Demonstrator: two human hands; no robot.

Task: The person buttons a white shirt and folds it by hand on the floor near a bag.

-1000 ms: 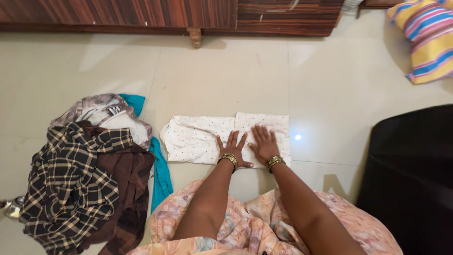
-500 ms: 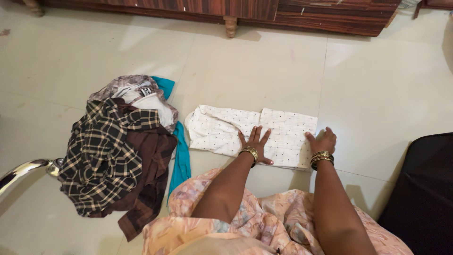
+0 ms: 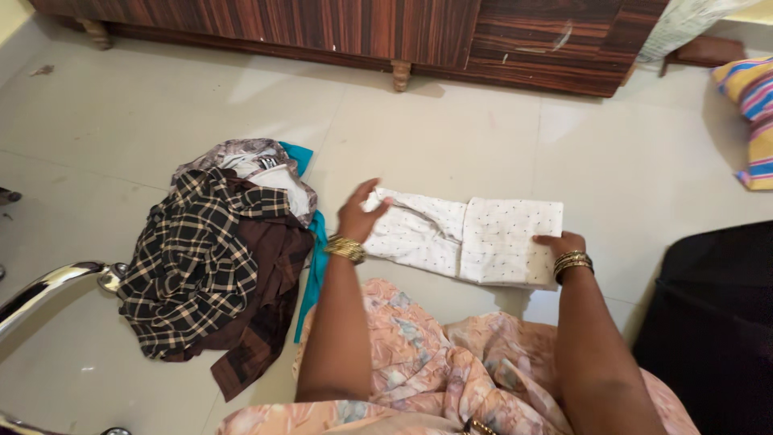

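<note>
Folded shirt [image 3: 475, 238] lies on the floor [image 3: 121, 121] in front of you, clothes pile [image 3: 213, 250] just left of it. Cabinet [image 3: 362, 32] stands behind both; your left hand [image 3: 358, 216] is at the shirt's left end, right hand [image 3: 560, 246] at its right edge.

We see a white cloth [image 3: 475, 238] speckled with small dark dots. Beside it lies a black shirt [image 3: 189, 266] crossed by a cream check, over a plain brown garment [image 3: 262, 322] and a teal one [image 3: 312, 270]; on top of that pile sits a grey-brown paisley piece [image 3: 233, 151]. Our dress [image 3: 427, 362] is peach with a pale floral print, and our bangles [image 3: 345, 249] are gold. The floor [image 3: 145, 113] is cream tile, the cabinet [image 3: 362, 28] dark striped wood, the cushion [image 3: 753, 113] yellow with pink and blue stripes.
</note>
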